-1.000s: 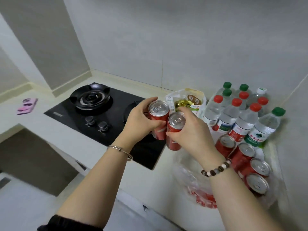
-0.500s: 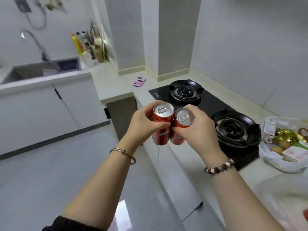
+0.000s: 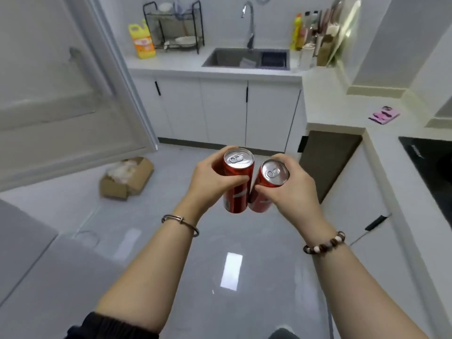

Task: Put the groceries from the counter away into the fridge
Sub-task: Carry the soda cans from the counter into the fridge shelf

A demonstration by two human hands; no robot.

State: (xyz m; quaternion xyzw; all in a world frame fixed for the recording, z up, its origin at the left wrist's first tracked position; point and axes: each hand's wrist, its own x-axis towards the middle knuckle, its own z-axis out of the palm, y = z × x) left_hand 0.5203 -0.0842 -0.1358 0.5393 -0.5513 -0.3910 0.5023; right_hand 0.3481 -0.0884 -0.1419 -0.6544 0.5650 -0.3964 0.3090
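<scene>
The left hand (image 3: 208, 182) curls round the left can (image 3: 238, 184), and the right hand (image 3: 293, 192) round the right can (image 3: 270, 185). The cans touch low down, above the floor (image 3: 256, 241), well short of the sink (image 3: 244, 67).

We see the left hand (image 3: 210, 178) holding one red can (image 3: 237, 182) and the right hand (image 3: 291, 189) holding another red can (image 3: 267, 185). The cans touch, up over the shiny floor (image 3: 220, 253). A sink (image 3: 247, 58) sits ahead.

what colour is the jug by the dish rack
Yellow jug, orange label; head view.
</scene>
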